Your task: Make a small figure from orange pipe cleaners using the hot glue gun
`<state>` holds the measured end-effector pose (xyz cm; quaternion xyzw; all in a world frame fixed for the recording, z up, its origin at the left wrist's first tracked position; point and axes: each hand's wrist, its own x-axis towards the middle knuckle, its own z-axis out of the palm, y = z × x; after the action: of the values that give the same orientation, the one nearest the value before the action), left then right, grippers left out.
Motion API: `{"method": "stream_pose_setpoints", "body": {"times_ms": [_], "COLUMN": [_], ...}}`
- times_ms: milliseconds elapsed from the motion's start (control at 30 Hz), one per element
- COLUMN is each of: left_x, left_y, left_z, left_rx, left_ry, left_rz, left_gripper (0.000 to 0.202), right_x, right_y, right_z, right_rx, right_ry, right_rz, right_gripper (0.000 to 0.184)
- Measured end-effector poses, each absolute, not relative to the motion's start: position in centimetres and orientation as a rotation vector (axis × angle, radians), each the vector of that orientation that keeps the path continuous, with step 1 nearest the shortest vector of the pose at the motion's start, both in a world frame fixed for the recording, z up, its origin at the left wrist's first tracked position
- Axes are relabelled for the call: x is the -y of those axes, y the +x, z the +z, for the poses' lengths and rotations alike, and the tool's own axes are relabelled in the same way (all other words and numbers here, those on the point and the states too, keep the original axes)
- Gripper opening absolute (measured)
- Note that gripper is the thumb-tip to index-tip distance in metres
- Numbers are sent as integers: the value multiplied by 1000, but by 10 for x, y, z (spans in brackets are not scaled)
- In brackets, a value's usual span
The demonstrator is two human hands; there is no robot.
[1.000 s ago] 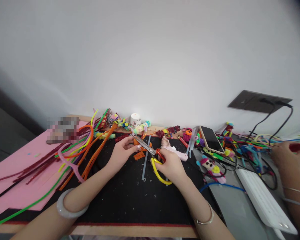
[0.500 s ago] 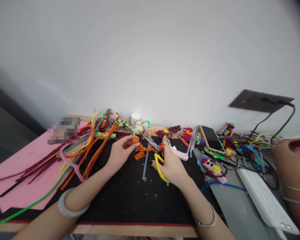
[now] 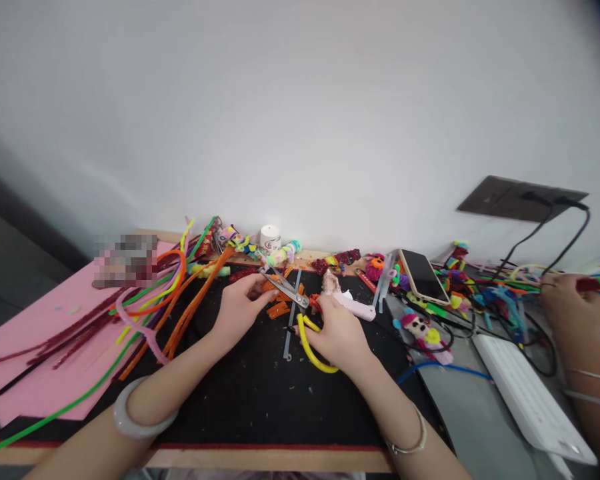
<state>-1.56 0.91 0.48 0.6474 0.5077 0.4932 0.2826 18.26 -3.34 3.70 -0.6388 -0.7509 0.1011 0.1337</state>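
My right hand [image 3: 336, 333] grips yellow-handled scissors [image 3: 305, 327], their metal blades [image 3: 283, 285] angled up-left across an orange pipe-cleaner piece [image 3: 269, 285]. My left hand [image 3: 240, 308] pinches that orange piece between fingertips over the black mat [image 3: 260, 393]. Short orange offcuts [image 3: 279, 309] lie just below the blades. A pale bangle sits on my left wrist, a thin metal one on my right.
Long pipe cleaners [image 3: 170, 300] in several colours fan over a pink sheet [image 3: 35, 347] at left. A pink glue gun [image 3: 353, 305], a phone [image 3: 423, 275], small fuzzy figures [image 3: 423, 333] and cables lie at right. Another person's hand [image 3: 563, 303] works at far right near a white power strip [image 3: 530, 400].
The scissor blades, which had swung up and away from the orange piece half a second ago, have come back down across it. My left hand shifted slightly back with the piece.
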Motion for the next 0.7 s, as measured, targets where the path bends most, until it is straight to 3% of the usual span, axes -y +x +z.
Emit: {"method": "stream_pose_setpoints", "body": {"times_ms": [267,700], "left_x": [-7,-8], "left_y": [-15,-15], "left_z": [6,-1], "left_rx": [-1447,-1388], "left_ry": [1791,1739], "left_rz": [1306,1285], "left_gripper": [20,25], "right_x": [35,32], "right_y": [180,179], "right_z": [32,27], "right_rx": [2141,2121], "right_ry": [-1824,-1814], "right_rz": [238,279], "right_gripper": [20,22]}}
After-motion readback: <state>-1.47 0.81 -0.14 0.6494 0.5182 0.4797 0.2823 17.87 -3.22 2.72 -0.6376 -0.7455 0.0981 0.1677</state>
